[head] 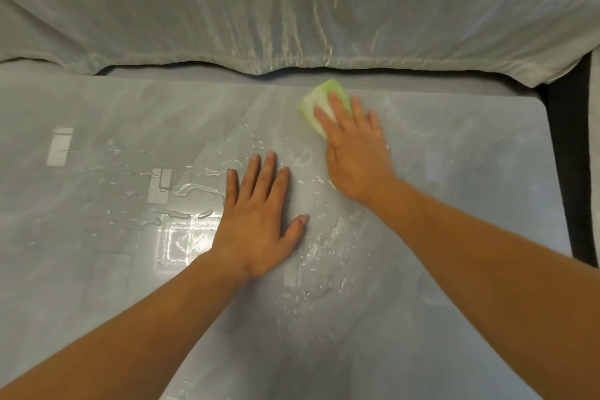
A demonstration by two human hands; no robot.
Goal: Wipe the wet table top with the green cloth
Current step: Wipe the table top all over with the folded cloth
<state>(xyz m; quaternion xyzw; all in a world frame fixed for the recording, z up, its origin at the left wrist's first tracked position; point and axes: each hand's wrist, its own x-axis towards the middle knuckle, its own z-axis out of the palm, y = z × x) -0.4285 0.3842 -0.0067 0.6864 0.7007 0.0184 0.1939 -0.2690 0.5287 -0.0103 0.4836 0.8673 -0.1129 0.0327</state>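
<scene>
Fingers (pixel 337 107) press green cloth (pixel 319 97) near table (pixel 470 237) far edge.

- You see even, soft, bright light; shadows are faint.
- White glare patches sit on the wet table top (pixel 181 237).
- Your right hand (pixel 354 153) and green cloth (pixel 319 101) show motion blur.
- Edges bow from wide-angle distortion.

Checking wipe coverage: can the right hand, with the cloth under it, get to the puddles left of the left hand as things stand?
Probably not directly: the left hand lies flat between the right hand with the green cloth and those puddles.
</scene>
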